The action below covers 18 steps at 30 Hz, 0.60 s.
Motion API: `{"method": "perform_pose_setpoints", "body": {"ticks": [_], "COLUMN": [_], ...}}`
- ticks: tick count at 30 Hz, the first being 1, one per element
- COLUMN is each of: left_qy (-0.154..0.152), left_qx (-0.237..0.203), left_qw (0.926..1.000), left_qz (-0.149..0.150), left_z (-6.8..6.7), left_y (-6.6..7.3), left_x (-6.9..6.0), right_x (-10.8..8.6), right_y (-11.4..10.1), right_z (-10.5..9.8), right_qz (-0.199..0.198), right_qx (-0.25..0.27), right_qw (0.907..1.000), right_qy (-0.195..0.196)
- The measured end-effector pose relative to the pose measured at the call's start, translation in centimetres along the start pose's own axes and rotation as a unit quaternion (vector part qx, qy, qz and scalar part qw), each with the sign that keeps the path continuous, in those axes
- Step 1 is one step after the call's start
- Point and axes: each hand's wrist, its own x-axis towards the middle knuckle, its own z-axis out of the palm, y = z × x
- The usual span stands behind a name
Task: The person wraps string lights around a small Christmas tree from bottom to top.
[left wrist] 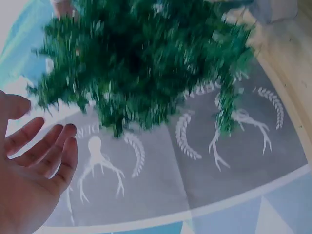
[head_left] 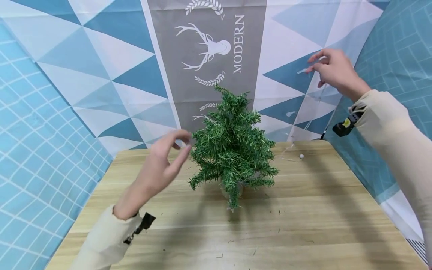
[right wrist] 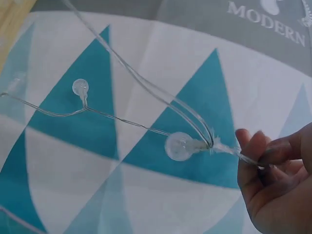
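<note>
A small green artificial Christmas tree (head_left: 233, 146) stands upright on the wooden table. My left hand (head_left: 156, 170) hovers at the tree's left side, its fingers loosely bent. In the left wrist view that hand (left wrist: 41, 165) has nothing between thumb and fingers. High to the right of the tree, my right hand (head_left: 337, 71) pinches the wire of a string of lights. Up close in the right wrist view, the string lights (right wrist: 179, 146) show clear round bulbs on thin transparent wire, gripped between the thumb and fingers (right wrist: 251, 146). Part of the wire hangs toward the table.
The wooden table (head_left: 290, 232) carries scattered green needle bits. Near its back edge lies a small white bulb (head_left: 302, 156). A patterned cloth (head_left: 209, 48) with a deer head hangs behind, and blue tiled-print cloths (head_left: 37, 142) flank both sides.
</note>
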Motion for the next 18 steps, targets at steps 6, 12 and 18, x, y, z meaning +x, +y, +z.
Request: {"method": "perform_pose_setpoints", "body": {"ticks": [6, 12, 18], "left_qy": [-0.006, -0.031, -0.054], "left_qx": [-0.047, -0.131, -0.178], "left_qw": [0.9923, 0.9717, 0.9548], "left_qz": [-0.115, -0.194, -0.232], "left_z": [-1.9, -2.5, -2.2], "left_y": [-2.0, -3.7, -5.1], "left_x": [3.2, 7.7, 12.2], "right_x": [1.7, 2.4, 3.2], "right_y": [-2.5, -5.2, -8.5], "right_z": [0.4, 0.4, 0.8], "right_qz": [-0.027, -0.057, -0.064], "right_qx": [0.055, 0.093, 0.202], "right_qw": [0.9980, 0.9927, 0.9691], "right_qy": [-0.019, -0.051, -0.125]}}
